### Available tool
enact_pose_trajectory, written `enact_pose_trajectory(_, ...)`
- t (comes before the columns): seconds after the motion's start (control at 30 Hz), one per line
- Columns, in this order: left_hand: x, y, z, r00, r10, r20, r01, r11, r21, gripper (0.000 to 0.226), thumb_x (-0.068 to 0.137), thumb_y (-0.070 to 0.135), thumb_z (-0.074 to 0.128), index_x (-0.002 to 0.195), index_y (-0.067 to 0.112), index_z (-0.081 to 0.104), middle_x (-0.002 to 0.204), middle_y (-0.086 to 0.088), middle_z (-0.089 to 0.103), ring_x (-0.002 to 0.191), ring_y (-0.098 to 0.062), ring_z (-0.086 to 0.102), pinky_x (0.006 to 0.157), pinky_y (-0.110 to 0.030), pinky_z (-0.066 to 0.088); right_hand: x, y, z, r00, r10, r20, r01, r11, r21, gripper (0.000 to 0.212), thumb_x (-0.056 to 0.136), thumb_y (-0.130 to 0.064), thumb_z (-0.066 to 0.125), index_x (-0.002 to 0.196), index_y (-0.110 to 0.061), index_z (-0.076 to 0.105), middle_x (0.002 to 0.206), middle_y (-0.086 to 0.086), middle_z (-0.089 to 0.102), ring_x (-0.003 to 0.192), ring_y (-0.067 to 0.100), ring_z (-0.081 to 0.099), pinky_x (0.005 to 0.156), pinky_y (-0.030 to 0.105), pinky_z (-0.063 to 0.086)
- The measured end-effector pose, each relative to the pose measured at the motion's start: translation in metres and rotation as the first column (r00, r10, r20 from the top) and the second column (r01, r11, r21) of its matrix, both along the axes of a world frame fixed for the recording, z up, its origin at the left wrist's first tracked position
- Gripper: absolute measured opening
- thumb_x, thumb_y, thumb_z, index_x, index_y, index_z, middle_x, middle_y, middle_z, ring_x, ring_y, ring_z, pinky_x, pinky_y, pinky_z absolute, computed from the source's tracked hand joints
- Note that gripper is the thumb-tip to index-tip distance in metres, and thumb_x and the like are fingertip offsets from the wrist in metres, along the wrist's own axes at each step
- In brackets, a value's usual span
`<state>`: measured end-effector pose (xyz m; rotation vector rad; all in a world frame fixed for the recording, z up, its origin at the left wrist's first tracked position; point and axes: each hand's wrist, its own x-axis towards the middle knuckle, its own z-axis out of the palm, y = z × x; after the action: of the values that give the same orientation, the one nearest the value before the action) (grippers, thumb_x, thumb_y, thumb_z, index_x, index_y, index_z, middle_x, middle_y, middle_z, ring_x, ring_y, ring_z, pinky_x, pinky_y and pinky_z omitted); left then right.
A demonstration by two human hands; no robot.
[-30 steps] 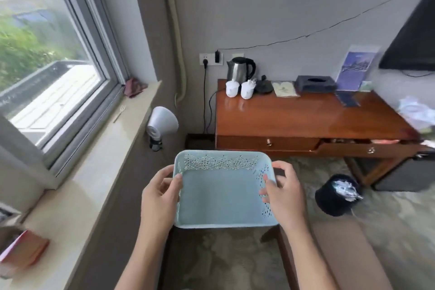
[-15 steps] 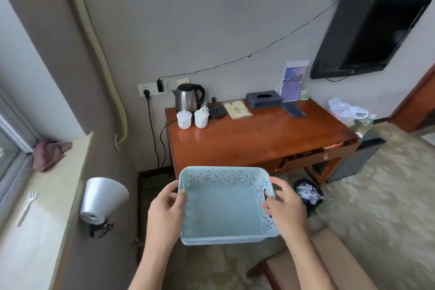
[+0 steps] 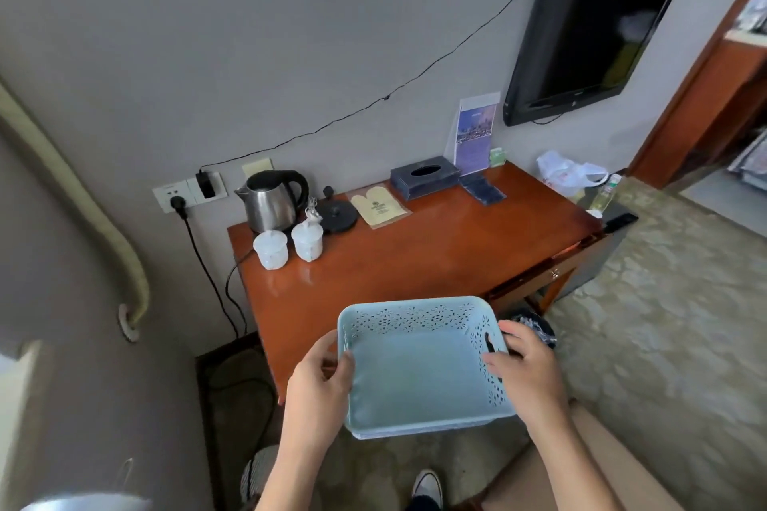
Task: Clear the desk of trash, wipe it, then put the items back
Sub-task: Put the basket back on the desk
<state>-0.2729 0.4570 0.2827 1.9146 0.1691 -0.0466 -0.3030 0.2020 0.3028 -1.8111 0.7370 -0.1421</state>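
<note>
— What have you got hold of, and what has changed since a moment ago?

— My left hand [image 3: 317, 380] grips the left wall of the pale blue basket [image 3: 419, 369], thumb curled inside over the rim. My right hand [image 3: 525, 371] grips the right wall by its handle slot, thumb inside too. Both grips are the same as half a second back. The basket is up in the air, tipped toward me, and now it overlaps the near edge of the desk [image 3: 415, 261]; before it hung short of that edge, so I have come closer.

— And on the desk, from the left?

— At the far left corner stands the kettle [image 3: 272, 197], with two white cups [image 3: 288, 247] just in front of it, nearer the left edge. Then the black kettle base [image 3: 338, 216], a tan packet [image 3: 379, 207], and the dark tissue box [image 3: 425, 176] along the back edge. Past the near right corner the black bin [image 3: 535, 326] shows on the floor beside my right hand.
</note>
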Motion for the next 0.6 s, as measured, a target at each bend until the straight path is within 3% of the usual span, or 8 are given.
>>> enact_pose_trajectory(0.2, 0.098, -0.061, -0.006, 0.995, -0.081, -0.05, 0.079, 0.996, -0.048, 0.028, 0.101, 0.018, 0.059, 0.113, 0.041, 0.068, 0.086, 0.014, 0.077, 0.075, -0.008, 0.072, 0.07, -0.033, 0.061, 0.09, -0.064, -0.014, 1.0, 0.005, -0.011, -0.005, 1.0, 0.01, 0.042, 0.082, -0.003, 0.064, 0.103, -0.039, 0.069, 0.094, -0.023, 0.075, 0.09, 0.013, 0.073, 0.088, 0.048, 0.059)
enact_pose_trajectory(0.33, 0.161, -0.107, -0.003, 0.994, -0.097, -0.051, 0.094, 0.994, -0.055, 0.036, 0.097, 0.007, 0.058, 0.106, 0.04, 0.07, 0.08, 0.01, 0.076, 0.066, -0.011, 0.068, 0.059, -0.018, 0.05, 0.154, -0.111, -0.017, 0.999, 0.009, -0.047, -0.01, 1.0, -0.015, 0.047, 0.081, -0.002, 0.061, 0.096, -0.045, 0.067, 0.09, -0.026, 0.073, 0.088, 0.011, 0.072, 0.085, 0.045, 0.059)
enact_pose_trajectory(0.53, 0.236, -0.161, -0.007, 0.99, -0.093, -0.102, 0.086, 0.994, -0.074, 0.037, 0.096, 0.002, 0.057, 0.116, 0.03, 0.071, 0.071, 0.005, 0.074, 0.056, -0.003, 0.062, 0.052, -0.013, 0.045, 0.233, -0.168, -0.019, 0.995, 0.048, -0.085, -0.056, 0.994, -0.098, 0.049, 0.088, -0.005, 0.065, 0.088, -0.054, 0.059, 0.086, -0.028, 0.069, 0.086, 0.005, 0.069, 0.08, 0.043, 0.06)
enact_pose_trajectory(0.6, 0.258, -0.176, -0.012, 0.989, -0.092, -0.12, 0.085, 0.994, -0.067, 0.037, 0.096, 0.003, 0.058, 0.119, 0.028, 0.072, 0.074, 0.003, 0.075, 0.057, -0.003, 0.063, 0.052, -0.015, 0.045, 0.256, -0.184, -0.023, 0.992, 0.071, -0.1, -0.082, 0.991, -0.107, 0.046, 0.088, -0.008, 0.065, 0.1, -0.052, 0.065, 0.089, -0.029, 0.069, 0.089, 0.005, 0.069, 0.082, 0.043, 0.06)
